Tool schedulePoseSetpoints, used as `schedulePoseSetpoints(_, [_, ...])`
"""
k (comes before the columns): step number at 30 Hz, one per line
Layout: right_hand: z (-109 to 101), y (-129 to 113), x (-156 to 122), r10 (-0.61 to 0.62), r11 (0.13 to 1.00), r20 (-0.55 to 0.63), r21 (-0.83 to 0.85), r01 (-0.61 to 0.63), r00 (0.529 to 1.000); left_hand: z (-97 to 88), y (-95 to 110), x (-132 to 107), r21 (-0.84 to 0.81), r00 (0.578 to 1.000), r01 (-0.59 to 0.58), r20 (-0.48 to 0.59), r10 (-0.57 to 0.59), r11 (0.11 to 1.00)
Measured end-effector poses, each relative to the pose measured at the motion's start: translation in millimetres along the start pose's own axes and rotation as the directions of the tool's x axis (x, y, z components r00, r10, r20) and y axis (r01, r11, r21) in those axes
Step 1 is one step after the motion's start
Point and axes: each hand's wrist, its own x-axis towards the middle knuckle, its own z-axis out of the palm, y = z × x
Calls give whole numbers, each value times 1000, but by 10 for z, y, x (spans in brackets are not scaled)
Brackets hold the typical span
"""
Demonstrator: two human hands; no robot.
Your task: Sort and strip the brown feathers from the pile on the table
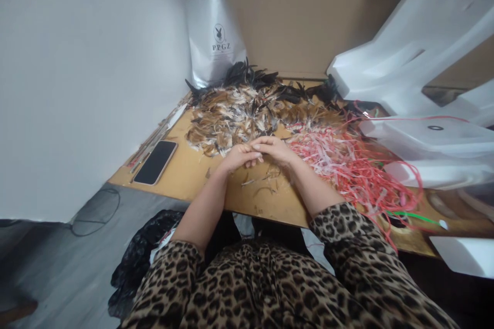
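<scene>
My left hand (pixel 240 157) and my right hand (pixel 275 149) meet over the wooden board (pixel 185 175), fingers curled and touching each other. What they pinch between them is too small to make out. Just beyond the hands lies a heap of brown, white and black feathers (pixel 239 110). A few loose feathers (pixel 262 185) lie on the board under my wrists. To the right of my right hand spreads a tangle of red and pink strips (pixel 347 159).
A phone (pixel 156 162) lies face up at the board's left, beside thin sticks (pixel 154 136). A silver bag (pixel 214 36) leans on cardboard at the back. White foam pieces (pixel 428 133) crowd the right. A black bag (pixel 142 252) sits below the board.
</scene>
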Motion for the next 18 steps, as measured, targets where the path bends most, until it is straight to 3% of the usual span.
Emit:
schedulePoseSetpoints(5, [-26, 39, -21, 26, 973, 206, 221, -73, 978, 14, 23, -59, -113, 985, 67, 164, -48, 991])
schedulePoseSetpoints(10, [8, 17, -40, 48, 951, 318, 276, -141, 947, 52, 40, -106, -173, 957, 156, 269, -106, 972])
schedulePoseSetpoints(14, [52, 27, -52, 63, 942, 351, 289, -172, 934, 70, 23, -108, -193, 950, 164, 296, -102, 967])
schedulePoseSetpoints(18, [74, 31, -48, 26, 933, 269, 340, -120, 963, 68, 19, -110, -198, 934, 204, 331, -131, 959])
